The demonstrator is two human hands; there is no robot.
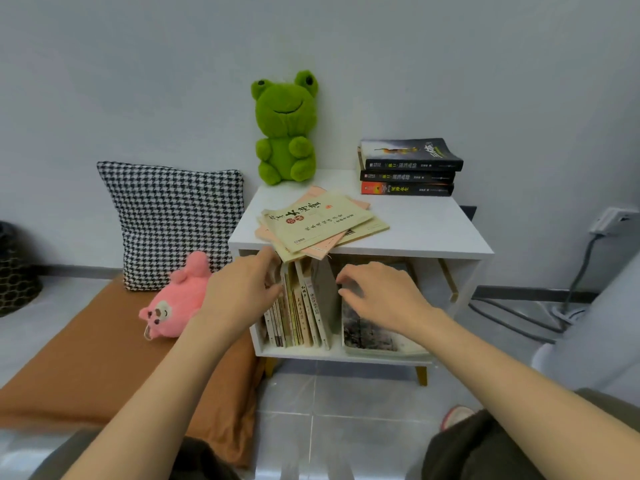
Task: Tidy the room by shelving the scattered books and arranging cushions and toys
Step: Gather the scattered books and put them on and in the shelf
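You are reaching both hands into the white shelf unit, working on the shelving step. Your left hand is closing its grip on the tops of the upright books in the 9 o'clock compartment, probably to square up the row, which is leaning toward 11 o'clock. Your right hand is curling its fingers at the upper edge of the large picture-covered book lying in the 3 o'clock compartment. The thumb is hidden, so I cannot tell whether that grip is actually holding it.

The thin booklets are overhanging the unit's front edge just above your left hand, so they are likely waiting to go in next. The stack of three dark books is sitting on top at 2 o'clock, and the green frog plush is propped against the wall at 12. The pink plush toy is lying on its side on the orange mat at 9 o'clock, in front of the houndstooth cushion.
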